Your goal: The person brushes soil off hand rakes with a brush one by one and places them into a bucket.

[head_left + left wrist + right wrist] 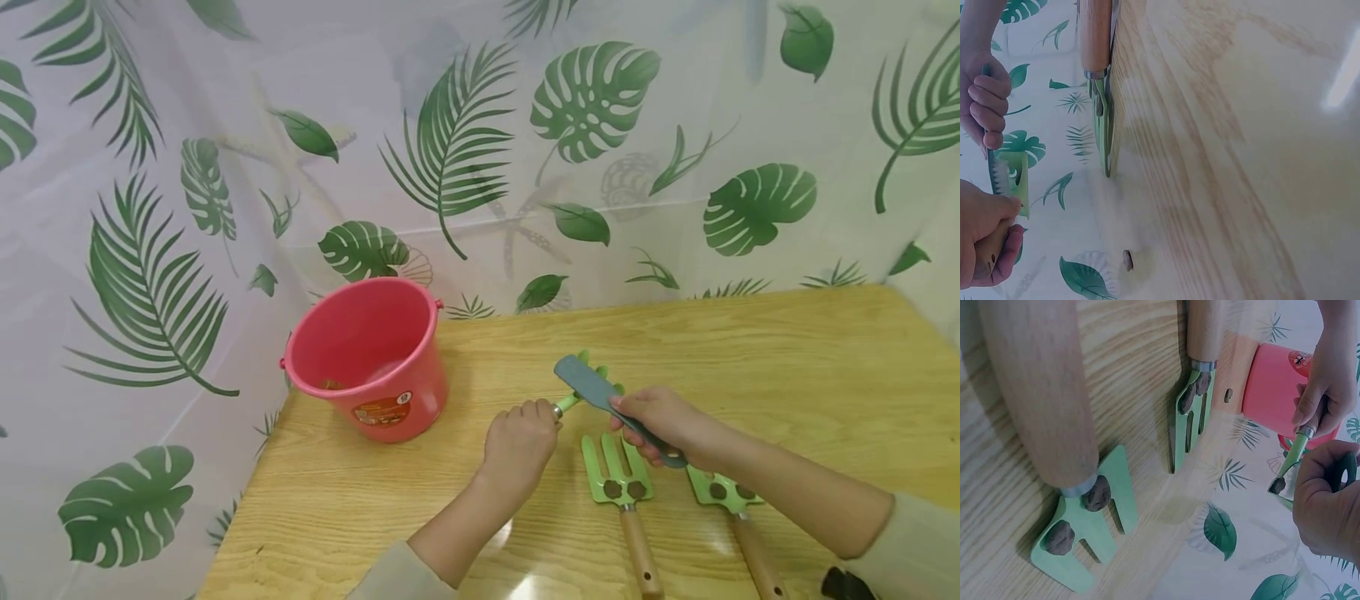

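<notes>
Grey brush [588, 385] meets green fork [570, 402], one per hand.
Left hand [521, 446] wraps the fork's handle, right hand [667, 421] grips the brush; both are above the tabletop [360, 517], right of the bucket [420, 400]. Bristles [1000, 178] face the fork's head, which bears a brown clump [1277, 485]; firm contact can't be confirmed. Best worked with a steady left grip, bristles square to the head, and short strokes outward along the tines.

leaf-print sheeting [517, 158] round the table [795, 375] suggests a booth.
</notes>
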Motion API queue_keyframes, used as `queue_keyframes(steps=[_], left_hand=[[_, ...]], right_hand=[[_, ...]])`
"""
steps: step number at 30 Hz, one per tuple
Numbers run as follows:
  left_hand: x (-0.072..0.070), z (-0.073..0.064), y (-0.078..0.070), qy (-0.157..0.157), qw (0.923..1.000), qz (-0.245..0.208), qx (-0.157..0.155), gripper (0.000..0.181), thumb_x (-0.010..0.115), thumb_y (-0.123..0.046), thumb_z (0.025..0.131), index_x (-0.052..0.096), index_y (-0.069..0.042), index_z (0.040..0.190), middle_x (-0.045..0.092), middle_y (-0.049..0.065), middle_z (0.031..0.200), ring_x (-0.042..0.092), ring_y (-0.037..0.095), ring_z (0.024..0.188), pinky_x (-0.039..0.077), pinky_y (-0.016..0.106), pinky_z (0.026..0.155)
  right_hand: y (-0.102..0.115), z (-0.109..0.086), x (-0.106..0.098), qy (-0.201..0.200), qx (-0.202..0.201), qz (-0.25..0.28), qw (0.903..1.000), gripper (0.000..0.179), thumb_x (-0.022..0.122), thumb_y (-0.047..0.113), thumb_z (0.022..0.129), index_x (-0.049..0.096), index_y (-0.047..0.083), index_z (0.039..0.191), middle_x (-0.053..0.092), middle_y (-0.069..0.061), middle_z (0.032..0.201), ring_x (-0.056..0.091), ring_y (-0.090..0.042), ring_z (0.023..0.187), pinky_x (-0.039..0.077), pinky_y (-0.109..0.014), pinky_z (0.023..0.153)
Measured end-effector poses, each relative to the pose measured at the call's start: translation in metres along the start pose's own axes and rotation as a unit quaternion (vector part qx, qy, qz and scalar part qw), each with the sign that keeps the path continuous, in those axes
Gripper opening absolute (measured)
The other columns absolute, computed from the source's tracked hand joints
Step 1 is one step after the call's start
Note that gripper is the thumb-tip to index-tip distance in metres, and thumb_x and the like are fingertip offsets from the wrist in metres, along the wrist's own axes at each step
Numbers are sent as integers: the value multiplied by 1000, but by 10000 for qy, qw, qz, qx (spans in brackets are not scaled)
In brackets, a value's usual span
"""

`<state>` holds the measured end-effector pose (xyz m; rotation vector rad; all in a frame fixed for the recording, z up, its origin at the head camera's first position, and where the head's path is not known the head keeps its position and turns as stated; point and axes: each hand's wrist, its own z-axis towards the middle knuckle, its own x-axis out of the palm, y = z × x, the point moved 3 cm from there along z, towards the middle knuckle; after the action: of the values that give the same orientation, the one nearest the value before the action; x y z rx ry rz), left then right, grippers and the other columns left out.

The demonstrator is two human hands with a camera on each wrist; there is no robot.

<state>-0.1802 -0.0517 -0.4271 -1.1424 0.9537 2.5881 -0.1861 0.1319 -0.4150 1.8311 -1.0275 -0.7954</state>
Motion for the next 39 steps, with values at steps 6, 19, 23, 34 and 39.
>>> queue_keyframes(steps=[6, 19, 23, 34, 39], left_hand=[[-4, 1, -1, -78, 9999, 99, 6, 30, 66, -44, 85, 55, -20, 71, 47, -11, 55, 30, 1, 46, 25, 15, 42], [-4, 3, 2, 278, 9996, 36, 41, 30, 63, -42, 88, 54, -18, 73, 43, -10, 55, 23, 2, 47, 18, 15, 44], [-2, 2, 6, 146, 9998, 39, -86, 32, 66, -44, 85, 53, -18, 72, 45, -9, 55, 31, 1, 46, 25, 14, 42], [2, -1, 11, 117, 9998, -91, -160, 30, 69, -43, 82, 56, -17, 74, 50, -9, 57, 38, 1, 47, 31, 15, 44], [5, -3, 12, 134, 9997, -101, -166, 29, 67, -43, 84, 57, -18, 75, 52, -8, 59, 42, 1, 48, 34, 16, 45]], right_hand=[[0, 1, -1, -32, -21, 38, 10000, 36, 33, 26, 104, 54, 2, 87, 44, 4, 56, 38, -5, 41, 35, -20, 42], [-2, -1, -1, -126, 73, 245, 9996, 35, 34, 24, 103, 55, 2, 85, 45, 4, 55, 38, -4, 40, 35, -19, 41], [-2, -2, 2, -168, 161, 407, 9989, 34, 35, 25, 103, 55, 2, 87, 44, 4, 56, 37, -5, 41, 34, -19, 42], [-8, -5, 5, -13, 110, 704, 9975, 34, 37, 25, 103, 56, 3, 85, 44, 4, 56, 38, -4, 42, 34, -18, 42], [-11, -5, 6, 50, 148, 667, 9977, 35, 36, 26, 103, 56, 4, 85, 44, 5, 57, 37, -4, 44, 35, -17, 43]])
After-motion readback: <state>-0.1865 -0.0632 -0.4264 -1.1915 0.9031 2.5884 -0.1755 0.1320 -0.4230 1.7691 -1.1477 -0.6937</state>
